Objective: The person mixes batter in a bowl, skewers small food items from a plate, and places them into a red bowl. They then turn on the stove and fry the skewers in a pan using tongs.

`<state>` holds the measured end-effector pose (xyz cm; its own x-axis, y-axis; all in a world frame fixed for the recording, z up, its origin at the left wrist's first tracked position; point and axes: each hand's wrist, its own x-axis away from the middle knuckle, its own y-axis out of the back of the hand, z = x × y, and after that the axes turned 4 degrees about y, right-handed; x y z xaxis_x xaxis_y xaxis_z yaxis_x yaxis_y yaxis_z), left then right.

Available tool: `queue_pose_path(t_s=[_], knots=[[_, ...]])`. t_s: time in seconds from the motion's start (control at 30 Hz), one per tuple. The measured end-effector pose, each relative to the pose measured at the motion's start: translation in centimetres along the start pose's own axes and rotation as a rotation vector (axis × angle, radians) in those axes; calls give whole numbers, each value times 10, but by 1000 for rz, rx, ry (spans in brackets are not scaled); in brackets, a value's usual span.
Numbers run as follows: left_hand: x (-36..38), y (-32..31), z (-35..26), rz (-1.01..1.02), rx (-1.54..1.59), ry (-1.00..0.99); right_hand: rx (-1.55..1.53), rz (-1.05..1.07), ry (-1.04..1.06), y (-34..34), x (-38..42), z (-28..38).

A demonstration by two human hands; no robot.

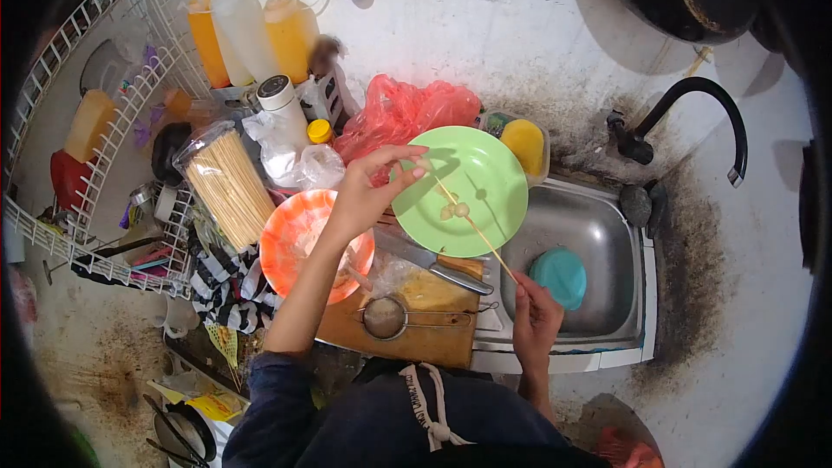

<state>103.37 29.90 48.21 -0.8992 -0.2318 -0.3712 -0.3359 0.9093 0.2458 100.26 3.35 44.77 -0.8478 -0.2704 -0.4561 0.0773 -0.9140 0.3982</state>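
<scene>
My right hand [536, 316] grips the lower end of a thin wooden skewer [488, 243], held slantwise over a green plate [503, 165]. Thumb and fingers of my left hand [377, 186] are pinched at the skewer's upper end, above the plate's left side. Small pale round food balls [461, 209] show around the middle of the skewer, overlapping the plate in this view. Under my left forearm stands an orange-and-white bowl [279, 230], partly hidden by it.
A wooden board [433, 347] carries a strainer [384, 317] and a knife [459, 278]. At right, the metal sink [607, 217] contains a teal container [559, 278] under a black faucet [693, 85]. Packed skewers [227, 186], sauce bottles [290, 30] and a red plastic bag [390, 108] stand leftward.
</scene>
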Motion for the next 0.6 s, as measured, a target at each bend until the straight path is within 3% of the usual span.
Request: queue_pose_path(t_s=[0.07, 0.13, 0.23, 0.47, 0.6], knots=[[7, -2, -1, -39, 59, -40, 8, -27, 52, -6, 1, 2], [14, -4, -14, -33, 383, 188, 16, -56, 106, -8, 2, 4], [19, -9, -26, -80, 464, 175, 79, -17, 150, -9, 2, 7], [21, -8, -20, -122, 461, 207, 70, -41, 155, -12, 2, 10], [21, -12, -15, -198, 439, 78, 52, -58, 154, -15, 3, 13]])
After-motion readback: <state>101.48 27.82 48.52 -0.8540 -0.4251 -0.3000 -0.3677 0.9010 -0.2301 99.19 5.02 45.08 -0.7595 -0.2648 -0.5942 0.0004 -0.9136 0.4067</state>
